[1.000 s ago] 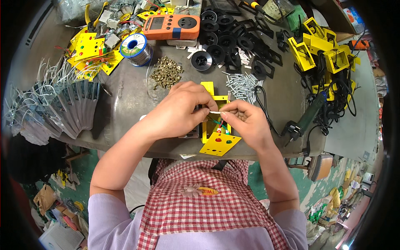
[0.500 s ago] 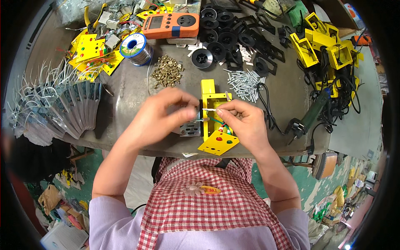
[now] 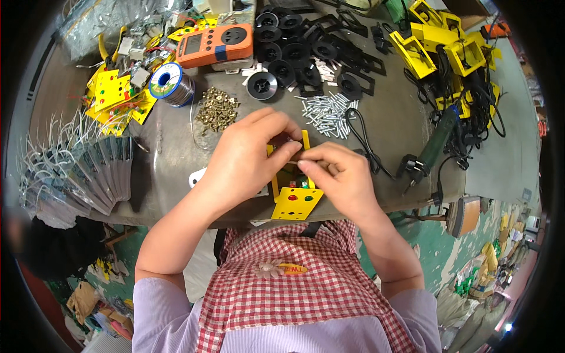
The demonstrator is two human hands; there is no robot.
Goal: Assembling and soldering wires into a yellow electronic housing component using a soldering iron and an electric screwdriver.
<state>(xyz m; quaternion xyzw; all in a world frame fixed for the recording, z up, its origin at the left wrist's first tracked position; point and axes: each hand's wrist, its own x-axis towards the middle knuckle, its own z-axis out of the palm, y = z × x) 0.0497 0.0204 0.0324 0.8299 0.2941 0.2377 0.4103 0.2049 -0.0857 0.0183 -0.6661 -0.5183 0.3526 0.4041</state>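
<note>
My left hand [image 3: 250, 150] reaches over the yellow open-topped box [image 3: 306, 140], its thumb and fingers pinched together; what they hold is hidden. Close against it, the fingertips of my right hand [image 3: 343, 182] pinch a thin white piece, of which only a pale sliver shows between the hands. Most of the box's inside is covered by my hands. At its near side lies a yellow panel [image 3: 296, 205] with a red and a green indicator light, wires running from it into the box. A white rounded end of a part [image 3: 197, 177] peeks out beside my left wrist.
Brass-coloured fittings [image 3: 217, 110], silver screws [image 3: 329, 115] and black round parts [image 3: 262, 86] lie beyond my hands. A solder spool [image 3: 170, 85] and an orange meter [image 3: 215, 46] stand far left. Right are a green-handled power tool [image 3: 435, 147] and yellow boxes with cables [image 3: 465, 57].
My left hand has moved up and right to meet my right fingertips over the box. The white piece is now mostly covered. The whole view has shifted slightly.
</note>
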